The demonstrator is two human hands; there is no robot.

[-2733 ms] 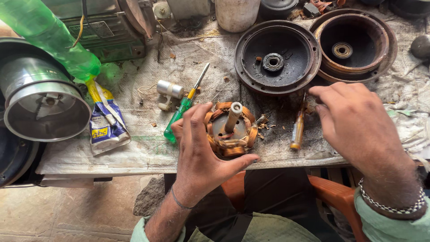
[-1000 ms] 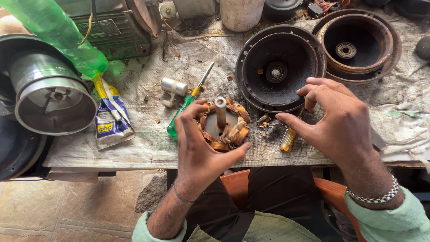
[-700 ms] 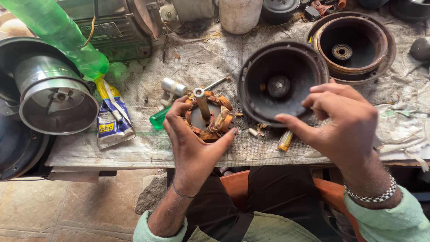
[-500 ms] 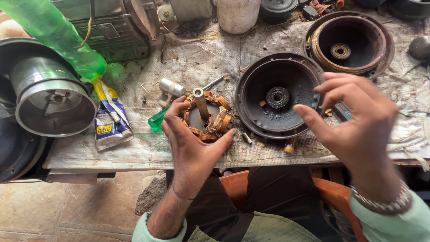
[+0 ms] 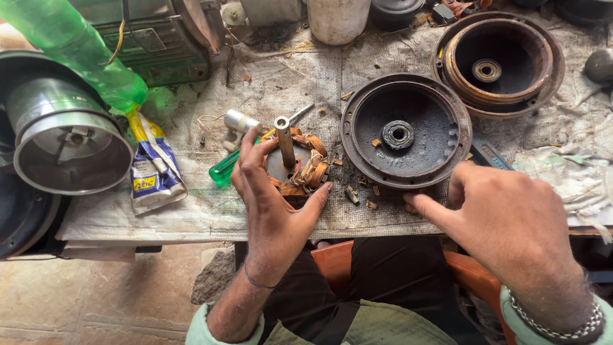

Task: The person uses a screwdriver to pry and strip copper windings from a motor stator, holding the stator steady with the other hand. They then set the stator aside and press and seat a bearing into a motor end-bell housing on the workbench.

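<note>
My left hand (image 5: 271, 204) grips a small motor stator with copper-brown windings (image 5: 300, 167) and an upright metal shaft (image 5: 284, 139) on the bench. My right hand (image 5: 511, 220) hovers at the bench's front edge, fingers spread, its fingertips at the near rim of a dark round motor cover (image 5: 405, 131) with a central bearing. A green-handled screwdriver (image 5: 225, 171) lies just left of the stator, partly hidden by my left hand.
A second, rust-rimmed round cover (image 5: 501, 61) sits at the back right. A shiny metal drum (image 5: 67, 144) stands at the left, with a green plastic bottle (image 5: 83, 54) and a glue tube packet (image 5: 153, 176) beside it. A white tub (image 5: 337, 19) stands at the back.
My left hand slid the stator leftward. The dark round cover came down toward the front edge, covering the brass-coloured piece. My right hand opened and dropped to the cover's near rim.
</note>
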